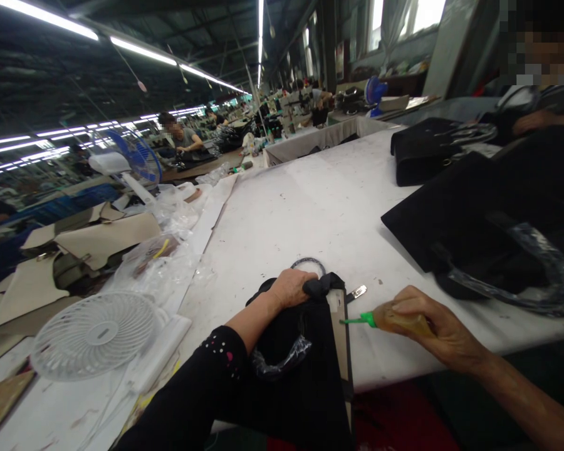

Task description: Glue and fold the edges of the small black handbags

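Note:
A black handbag (305, 369) lies at the table's front edge, with a plastic-wrapped handle (282, 363) on top and a beige strip (339, 341) showing along its right edge. My left hand (289, 288) grips the bag's upper part beside some bunched black material (323, 285); the fingertips are partly hidden. In my right hand (435, 326) is a squeeze bottle (399, 318) of amber liquid, its green nozzle pointing left at the beige strip. Just above the nozzle, a black tab with a shiny metal end (357, 293) sticks out from the bag.
More black bags (489, 213) lie on the right of the white table (286, 200), near a co-worker. At left are a small white fan (94, 335), beige cut pieces (98, 238) and clear plastic (169, 232). A blue fan (134, 153) stands behind them.

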The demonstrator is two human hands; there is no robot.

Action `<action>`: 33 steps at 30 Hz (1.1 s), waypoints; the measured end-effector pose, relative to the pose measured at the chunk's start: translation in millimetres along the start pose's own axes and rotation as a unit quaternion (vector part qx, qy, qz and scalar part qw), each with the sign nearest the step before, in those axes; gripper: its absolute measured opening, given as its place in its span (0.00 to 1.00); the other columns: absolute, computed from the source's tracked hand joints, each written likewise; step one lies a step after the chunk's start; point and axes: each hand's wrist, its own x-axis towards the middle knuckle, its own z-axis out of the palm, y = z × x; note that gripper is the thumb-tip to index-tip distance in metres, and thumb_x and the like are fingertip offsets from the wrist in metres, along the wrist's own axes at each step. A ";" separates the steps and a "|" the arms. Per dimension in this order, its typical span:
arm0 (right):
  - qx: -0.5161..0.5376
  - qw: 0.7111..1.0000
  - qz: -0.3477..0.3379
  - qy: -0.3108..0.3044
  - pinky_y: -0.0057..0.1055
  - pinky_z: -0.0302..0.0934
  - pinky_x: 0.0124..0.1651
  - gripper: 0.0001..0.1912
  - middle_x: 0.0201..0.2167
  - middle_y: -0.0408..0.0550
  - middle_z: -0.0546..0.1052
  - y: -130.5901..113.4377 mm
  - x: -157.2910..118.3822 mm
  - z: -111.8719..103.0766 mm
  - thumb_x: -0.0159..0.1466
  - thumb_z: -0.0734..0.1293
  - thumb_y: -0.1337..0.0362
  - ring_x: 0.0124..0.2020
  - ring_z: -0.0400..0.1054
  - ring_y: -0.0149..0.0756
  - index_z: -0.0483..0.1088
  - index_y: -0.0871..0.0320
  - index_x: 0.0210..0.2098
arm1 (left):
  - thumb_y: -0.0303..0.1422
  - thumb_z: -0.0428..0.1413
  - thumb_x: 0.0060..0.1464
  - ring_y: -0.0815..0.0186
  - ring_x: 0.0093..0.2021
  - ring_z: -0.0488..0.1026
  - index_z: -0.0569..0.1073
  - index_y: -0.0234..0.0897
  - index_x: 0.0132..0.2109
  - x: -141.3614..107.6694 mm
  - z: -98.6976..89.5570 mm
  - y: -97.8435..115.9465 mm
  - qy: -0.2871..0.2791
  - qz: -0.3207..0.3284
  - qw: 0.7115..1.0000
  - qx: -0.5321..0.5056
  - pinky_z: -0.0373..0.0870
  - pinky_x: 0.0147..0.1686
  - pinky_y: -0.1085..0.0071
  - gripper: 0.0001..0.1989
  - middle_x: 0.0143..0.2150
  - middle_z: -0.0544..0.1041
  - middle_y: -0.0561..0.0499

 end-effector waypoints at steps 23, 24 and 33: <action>0.025 1.000 0.019 0.004 0.34 0.67 0.38 0.16 0.38 0.44 0.71 -6.8 -20.0 8.5 0.63 0.67 0.71 0.38 0.71 0.36 0.67 0.46 0.47 | 0.38 0.50 0.56 0.57 0.40 0.78 0.73 0.44 0.41 -0.5 -1.7 2.4 -0.008 0.001 1.000 0.004 0.69 0.36 0.69 0.10 0.38 0.81 0.51; 0.039 0.999 0.020 -0.014 0.34 0.68 0.37 0.16 0.37 0.44 0.71 -8.7 -20.8 8.8 0.63 0.66 0.70 0.37 0.71 0.36 0.67 0.46 0.47 | 0.38 0.50 0.56 0.57 0.40 0.78 0.73 0.44 0.41 -0.5 -1.8 2.5 -0.008 0.001 1.000 0.004 0.69 0.36 0.69 0.09 0.38 0.81 0.51; 0.053 0.995 0.026 -0.082 0.34 0.67 0.35 0.21 0.38 0.44 0.70 -17.3 -36.8 8.8 0.64 0.64 0.74 0.36 0.71 0.36 0.64 0.43 0.51 | 0.38 0.49 0.57 0.57 0.41 0.78 0.74 0.44 0.43 -0.6 -2.9 4.3 -0.015 -0.005 1.000 0.006 0.69 0.37 0.68 0.11 0.39 0.81 0.51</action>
